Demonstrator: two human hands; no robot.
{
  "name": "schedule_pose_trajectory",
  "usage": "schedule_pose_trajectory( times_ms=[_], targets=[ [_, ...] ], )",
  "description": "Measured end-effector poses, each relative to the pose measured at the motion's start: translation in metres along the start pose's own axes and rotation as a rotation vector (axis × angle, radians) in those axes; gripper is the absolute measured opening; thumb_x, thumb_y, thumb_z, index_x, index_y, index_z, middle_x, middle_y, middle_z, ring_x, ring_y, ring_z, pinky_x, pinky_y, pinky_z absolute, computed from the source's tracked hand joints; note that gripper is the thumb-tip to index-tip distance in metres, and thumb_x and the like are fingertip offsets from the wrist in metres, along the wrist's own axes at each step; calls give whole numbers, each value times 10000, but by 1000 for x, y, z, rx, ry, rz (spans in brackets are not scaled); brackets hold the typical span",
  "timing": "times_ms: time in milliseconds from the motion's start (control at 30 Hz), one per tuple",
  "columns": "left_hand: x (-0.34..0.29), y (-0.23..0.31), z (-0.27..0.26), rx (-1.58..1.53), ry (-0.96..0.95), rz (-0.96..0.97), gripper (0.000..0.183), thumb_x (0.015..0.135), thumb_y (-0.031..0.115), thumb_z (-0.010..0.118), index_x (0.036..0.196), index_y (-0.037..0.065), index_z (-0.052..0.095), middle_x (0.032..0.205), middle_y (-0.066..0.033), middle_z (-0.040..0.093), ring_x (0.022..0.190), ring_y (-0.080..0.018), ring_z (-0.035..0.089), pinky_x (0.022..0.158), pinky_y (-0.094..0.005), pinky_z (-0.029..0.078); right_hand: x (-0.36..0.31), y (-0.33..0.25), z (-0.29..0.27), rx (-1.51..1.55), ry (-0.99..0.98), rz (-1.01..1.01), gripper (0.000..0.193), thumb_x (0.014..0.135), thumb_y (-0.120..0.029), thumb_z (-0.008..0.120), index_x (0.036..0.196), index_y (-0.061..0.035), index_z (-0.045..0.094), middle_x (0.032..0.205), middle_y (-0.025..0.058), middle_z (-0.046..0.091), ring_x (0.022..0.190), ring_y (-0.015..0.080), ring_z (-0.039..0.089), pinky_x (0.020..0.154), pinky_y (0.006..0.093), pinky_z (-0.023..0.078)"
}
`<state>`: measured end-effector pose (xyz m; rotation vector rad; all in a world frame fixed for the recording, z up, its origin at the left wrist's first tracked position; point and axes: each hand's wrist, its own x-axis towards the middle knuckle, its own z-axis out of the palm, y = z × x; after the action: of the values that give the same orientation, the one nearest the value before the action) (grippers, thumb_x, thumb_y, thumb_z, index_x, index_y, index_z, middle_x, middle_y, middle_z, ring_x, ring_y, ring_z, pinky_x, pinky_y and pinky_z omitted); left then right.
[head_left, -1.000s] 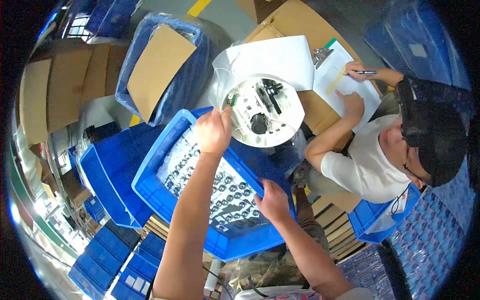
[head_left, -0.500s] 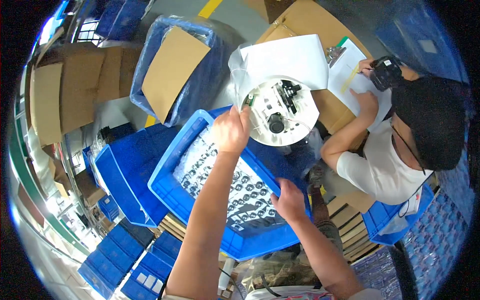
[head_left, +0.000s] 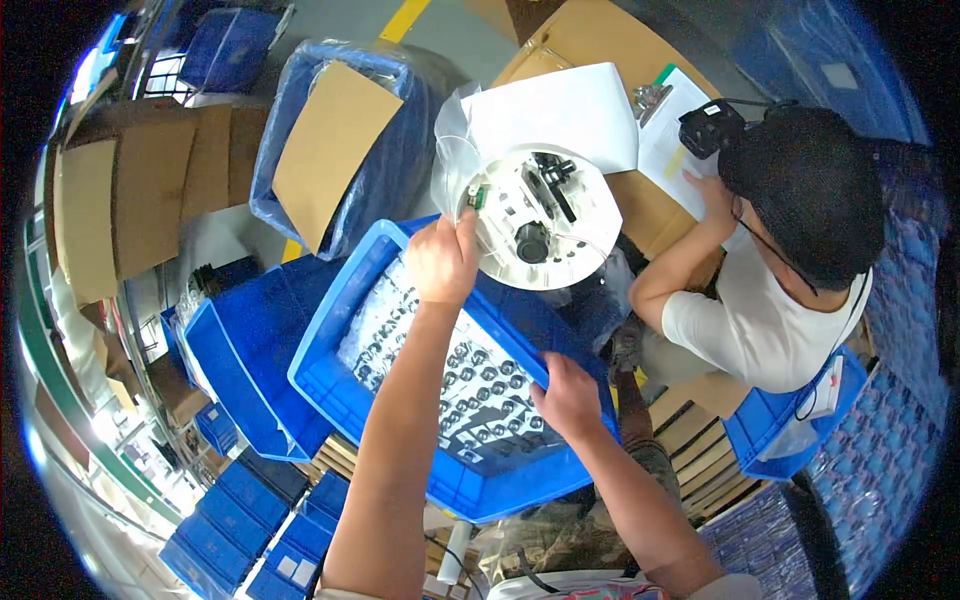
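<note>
A white round device housing point(head_left: 575, 235) with a black lens unit, a black motor-like part and a small green circuit board lies beyond the bin, its inside facing up. At its left edge my left hand point(head_left: 443, 262) is closed, thumb and fingers pinching the edge beside a clear plastic bag point(head_left: 452, 150). Below is a blue bin point(head_left: 335, 395) holding rows of small black round parts on white trays point(head_left: 470, 375). My right hand point(head_left: 567, 398) is closed over the bin's right rim, the fingers partly hidden.
At the right a person point(head_left: 750, 330) in a white top holds a black device point(head_left: 712, 128) over a clipboard point(head_left: 665, 160). Cardboard point(head_left: 650, 215) and a white sheet point(head_left: 560, 115) lie beyond the housing. A bag-lined blue bin point(head_left: 260, 190) and another blue bin point(head_left: 260, 350) stand left.
The person's black device has shifted left over the clipboard, and their head has moved left too. My hands keep their places on the housing and the bin; the whole view has slid slightly.
</note>
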<state>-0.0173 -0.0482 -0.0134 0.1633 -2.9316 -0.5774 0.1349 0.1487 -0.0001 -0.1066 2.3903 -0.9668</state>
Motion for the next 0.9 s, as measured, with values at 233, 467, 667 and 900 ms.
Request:
schedule_pose_trajectory(
  times_ms=[233, 467, 667, 900],
  targets=[
    [-6, -16, 0, 318, -89, 113, 387, 906, 343, 491, 658, 56, 570, 599, -161, 578, 571, -345, 578, 562, -466, 452, 1, -5, 2, 1, -2, -32, 400, 685, -176, 708, 1022, -49, 534, 871, 160, 620, 807, 342, 617, 720, 428, 502],
    [-3, 4, 8, 118, -37, -34, 412, 905, 350, 494, 613, 60, 508, 583, -195, 550, 554, -381, 555, 529, -484, 426, 1, 2, -5, -21, -72, 74, 380, 700, -168, 688, 1033, -51, 546, 900, 147, 618, 843, 334, 609, 743, 427, 496],
    [2, 1, 5, 137, 4, 17, 348, 888, 313, 526, 639, 70, 511, 525, -148, 534, 513, -336, 560, 490, -445, 440, 1, -1, 1, -10, -25, 38, 384, 700, -171, 692, 1031, -49, 540, 902, 154, 619, 836, 341, 609, 729, 423, 497],
    [0, -7, 2, 192, -52, -30, 370, 889, 369, 519, 660, 79, 519, 550, -158, 543, 537, -335, 570, 506, -446, 450, 2, -5, 5, 10, 14, -20, 403, 698, -172, 698, 1044, -48, 534, 917, 166, 614, 864, 334, 606, 755, 431, 490]
  ],
)
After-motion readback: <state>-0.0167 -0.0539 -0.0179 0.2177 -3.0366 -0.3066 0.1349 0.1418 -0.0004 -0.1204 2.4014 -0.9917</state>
